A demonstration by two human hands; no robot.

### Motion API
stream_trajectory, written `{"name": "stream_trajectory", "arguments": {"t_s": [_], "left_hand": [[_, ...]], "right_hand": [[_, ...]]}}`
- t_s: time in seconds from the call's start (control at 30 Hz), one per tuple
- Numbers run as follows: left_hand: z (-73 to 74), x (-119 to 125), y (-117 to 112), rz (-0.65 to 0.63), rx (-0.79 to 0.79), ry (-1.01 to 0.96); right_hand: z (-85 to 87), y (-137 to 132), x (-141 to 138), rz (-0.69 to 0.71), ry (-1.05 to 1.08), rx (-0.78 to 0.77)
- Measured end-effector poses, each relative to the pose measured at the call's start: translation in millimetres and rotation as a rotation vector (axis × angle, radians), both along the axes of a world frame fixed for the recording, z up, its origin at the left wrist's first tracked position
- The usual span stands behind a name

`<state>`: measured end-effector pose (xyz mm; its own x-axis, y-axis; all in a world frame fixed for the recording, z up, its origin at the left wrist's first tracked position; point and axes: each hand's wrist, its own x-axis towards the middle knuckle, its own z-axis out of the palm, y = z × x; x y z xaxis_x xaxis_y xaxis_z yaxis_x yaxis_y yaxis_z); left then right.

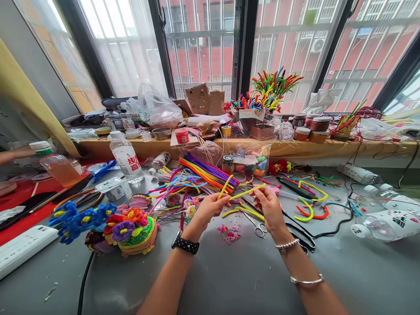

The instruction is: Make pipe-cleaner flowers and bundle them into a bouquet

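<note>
My left hand point(210, 209) is closed in a pinch on a yellow pipe cleaner point(244, 192), and my right hand point(269, 206) pinches the same stem further along. The stem runs between both hands just above the grey table point(229, 280). A second yellow pipe cleaner point(243, 211) lies under my hands. A bundle of coloured pipe cleaners point(206, 171) lies just beyond my left hand. Small scissors point(257, 227) rest on the table below my right hand, next to pink fluff scraps point(229, 234).
Finished pipe-cleaner flowers point(108, 225) sit at the left by a white power strip point(22, 249). Water bottles point(126, 157) stand at the left and lie at the right point(387, 225). Black cables point(328, 227) cross the right side. The windowsill point(328, 148) holds jars, bags and pipe-cleaner bunches.
</note>
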<state>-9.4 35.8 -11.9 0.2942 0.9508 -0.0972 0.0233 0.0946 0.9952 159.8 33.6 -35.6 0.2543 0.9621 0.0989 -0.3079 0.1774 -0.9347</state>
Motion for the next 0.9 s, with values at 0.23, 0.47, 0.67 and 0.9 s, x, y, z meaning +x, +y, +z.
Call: {"name": "stream_trajectory", "arguments": {"t_s": [0.23,0.47,0.67,0.9], "left_hand": [[1.2,5,-3,0.088,0.047,0.111],[1.6,8,-4,0.168,0.087,0.131],[-7.0,4,1,0.2,0.227,0.106],[-6.6,5,0,0.193,0.361,0.172]], "right_hand": [[1.1,1,-1,0.184,0.318,-0.04],[3.4,-2,-4,0.213,0.196,0.006],[-0.8,-1,-5,0.152,-0.143,0.066],[2.6,-6,-7,0.185,-0.515,0.155]]}}
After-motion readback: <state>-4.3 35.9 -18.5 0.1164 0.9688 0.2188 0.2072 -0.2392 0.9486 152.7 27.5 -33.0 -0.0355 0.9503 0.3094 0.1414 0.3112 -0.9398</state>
